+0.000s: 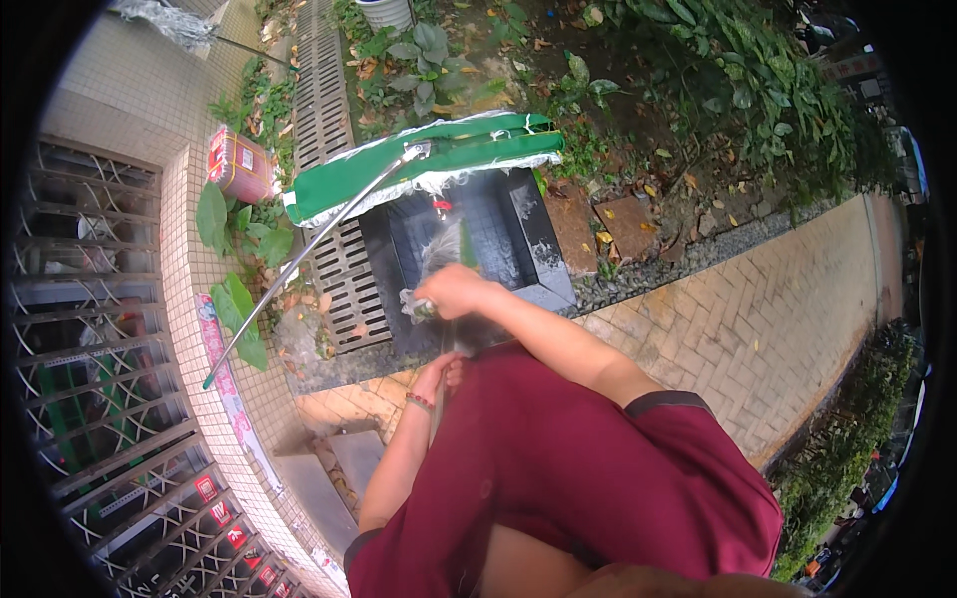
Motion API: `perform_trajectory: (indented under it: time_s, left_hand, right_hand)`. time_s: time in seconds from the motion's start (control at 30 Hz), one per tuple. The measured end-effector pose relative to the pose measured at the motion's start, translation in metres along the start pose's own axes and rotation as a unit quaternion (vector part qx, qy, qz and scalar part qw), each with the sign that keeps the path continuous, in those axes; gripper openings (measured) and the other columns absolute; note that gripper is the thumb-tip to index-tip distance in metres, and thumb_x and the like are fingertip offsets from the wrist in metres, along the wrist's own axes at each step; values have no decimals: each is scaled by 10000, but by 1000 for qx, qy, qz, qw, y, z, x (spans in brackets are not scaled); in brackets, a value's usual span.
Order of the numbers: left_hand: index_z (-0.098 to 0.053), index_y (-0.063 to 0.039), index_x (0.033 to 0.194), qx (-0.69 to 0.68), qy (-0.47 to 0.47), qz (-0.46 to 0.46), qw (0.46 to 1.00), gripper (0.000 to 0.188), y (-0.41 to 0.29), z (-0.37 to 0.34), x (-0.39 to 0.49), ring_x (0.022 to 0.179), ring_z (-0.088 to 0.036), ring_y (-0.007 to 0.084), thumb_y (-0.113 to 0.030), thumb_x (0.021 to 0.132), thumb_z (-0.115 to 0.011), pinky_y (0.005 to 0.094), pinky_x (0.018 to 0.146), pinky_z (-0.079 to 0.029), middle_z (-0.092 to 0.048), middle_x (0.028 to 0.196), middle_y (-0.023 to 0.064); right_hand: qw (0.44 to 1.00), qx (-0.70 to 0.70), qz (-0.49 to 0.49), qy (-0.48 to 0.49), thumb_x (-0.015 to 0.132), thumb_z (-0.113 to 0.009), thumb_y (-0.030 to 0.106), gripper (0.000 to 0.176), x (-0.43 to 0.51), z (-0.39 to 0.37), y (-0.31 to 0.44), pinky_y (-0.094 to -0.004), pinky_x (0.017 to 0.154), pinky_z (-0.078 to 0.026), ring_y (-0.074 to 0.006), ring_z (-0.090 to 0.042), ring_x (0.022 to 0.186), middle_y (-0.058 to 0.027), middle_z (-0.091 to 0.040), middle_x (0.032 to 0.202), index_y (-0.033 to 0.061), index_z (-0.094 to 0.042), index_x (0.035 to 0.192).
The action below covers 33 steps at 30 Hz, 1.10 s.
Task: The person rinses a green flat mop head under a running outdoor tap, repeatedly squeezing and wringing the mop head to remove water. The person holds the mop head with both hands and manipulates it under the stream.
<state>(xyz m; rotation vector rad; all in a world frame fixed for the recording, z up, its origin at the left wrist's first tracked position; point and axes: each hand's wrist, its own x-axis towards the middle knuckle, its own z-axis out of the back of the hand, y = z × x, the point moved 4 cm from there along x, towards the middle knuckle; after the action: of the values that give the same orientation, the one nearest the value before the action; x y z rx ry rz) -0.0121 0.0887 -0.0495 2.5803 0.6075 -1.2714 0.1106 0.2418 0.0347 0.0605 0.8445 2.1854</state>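
Both my hands are on a mop above a dark stone basin (557, 291) with water in it. My right hand (452, 291) is closed around the mop near its wet grey strands (441, 254), which are blurred. Closer to my body, my left hand (441, 371), with a red bead bracelet at its wrist, grips the pale pole (448, 340). Across the basin's far rim lies a wide green flat mop (359, 181) with white fringe. Its metal pole (299, 265) slants down to the left against the tiled ledge. A small red item (442, 205) shows by the far inner wall.
A slotted drain grate (348, 284) runs along the basin's left side. Beyond it, a red-and-pink package (243, 164) stands by a tiled ledge (179, 247) and barred window (97, 299). Plants (733, 75) grow ahead; brick paving (718, 321) stretches right. Another mop (168, 26) lies upper left.
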Motion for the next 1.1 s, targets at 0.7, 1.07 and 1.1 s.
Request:
perform_trajectory:
  time_s: [0.7,1.07,1.1]
  left_hand:
    - [-511,45,1045,8,2,-10,1000,201,1,-5,2,571,-395,64,-132,956,-478,186,477,-341,-448,714,-1]
    - [-504,26,1024,9,-23,-5,1000,180,17,11,6,551,-394,62,-139,954,-488,189,472,-350,-447,704,-8]
    - [-502,22,1020,13,-31,-6,999,176,18,12,5,550,-393,61,-140,954,-489,188,470,-349,-445,703,-10]
  right_hand:
    - [999,12,-29,31,655,-589,67,579,-2,5,-8,-396,785,-500,-303,-640,944,-123,-678,1009,194,-606,1219]
    - [1000,28,-10,8,640,-612,72,365,-34,-36,4,-460,708,-493,-378,-628,846,-161,-653,865,115,-617,1002]
    - [999,28,-10,15,640,-612,72,369,-37,-42,6,-463,708,-492,-381,-627,845,-162,-653,867,111,-614,1007]
